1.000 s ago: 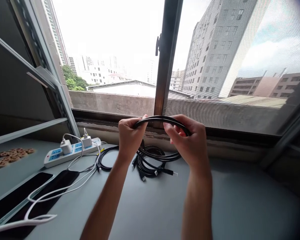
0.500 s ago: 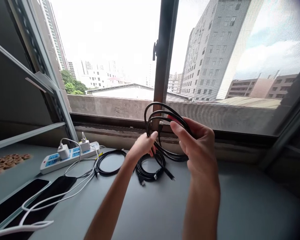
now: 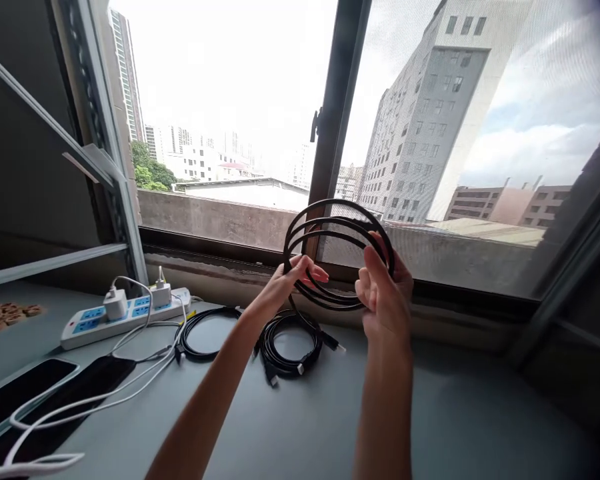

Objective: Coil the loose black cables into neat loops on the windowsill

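Observation:
Between my two hands a black cable is held up in several loose loops in front of the window frame. My right hand closes round the loops on their right side, thumb upward. On the left side of the coil, my left hand pinches the cable with the thumb and fingers. One end of this cable hangs down, and a plug shows below the loops. Below the hands, a coiled black cable with plug ends lies on the grey table. Another coiled black cable rests to its left.
A white power strip with two chargers plugged in stands at the left. White charging cables run from it across two dark phones. Brown pieces lie at the far left. The window sill bounds the table's back.
The loops are spread wider and rounder between my hands. My left hand has shifted slightly left along the cable, and its fingers now show inside the loops. The view has turned slightly.

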Action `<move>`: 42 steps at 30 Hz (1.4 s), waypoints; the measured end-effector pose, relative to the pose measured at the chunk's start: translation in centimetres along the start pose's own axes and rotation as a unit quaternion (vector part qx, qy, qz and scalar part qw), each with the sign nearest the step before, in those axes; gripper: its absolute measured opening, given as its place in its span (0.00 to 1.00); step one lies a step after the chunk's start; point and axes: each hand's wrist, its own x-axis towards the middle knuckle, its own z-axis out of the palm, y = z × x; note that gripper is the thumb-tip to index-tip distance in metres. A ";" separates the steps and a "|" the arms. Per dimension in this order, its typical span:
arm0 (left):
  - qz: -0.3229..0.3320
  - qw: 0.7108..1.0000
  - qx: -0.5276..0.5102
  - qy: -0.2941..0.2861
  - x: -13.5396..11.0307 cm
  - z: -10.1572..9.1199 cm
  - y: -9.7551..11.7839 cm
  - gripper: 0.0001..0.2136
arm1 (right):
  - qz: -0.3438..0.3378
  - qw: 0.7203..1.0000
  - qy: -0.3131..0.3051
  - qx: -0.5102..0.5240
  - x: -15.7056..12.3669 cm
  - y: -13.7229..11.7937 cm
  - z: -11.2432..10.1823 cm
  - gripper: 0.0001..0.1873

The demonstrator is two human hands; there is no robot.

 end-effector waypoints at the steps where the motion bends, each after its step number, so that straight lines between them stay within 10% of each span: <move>1: 0.010 1.000 0.002 0.029 -0.1 -0.3 0.3 0.21 | 0.017 1.000 0.000 -0.009 0.4 0.6 -0.2 0.22; 16: 0.093 0.958 0.056 0.267 -2.8 -1.0 5.5 0.09 | -0.141 0.968 -0.097 -0.183 -0.7 1.3 1.3 0.23; 29: 0.011 0.979 0.066 0.194 -3.3 0.1 6.1 0.13 | -0.292 0.923 -0.075 -0.238 -0.5 1.1 1.1 0.10; 36: 0.045 0.976 0.108 0.183 -3.7 1.2 6.4 0.11 | -0.231 0.915 -0.031 -0.330 1.0 2.6 -0.4 0.16; 42: 0.111 0.953 0.143 0.242 -4.0 1.3 6.9 0.10 | -0.096 0.943 -0.116 -0.298 0.9 3.3 -0.8 0.17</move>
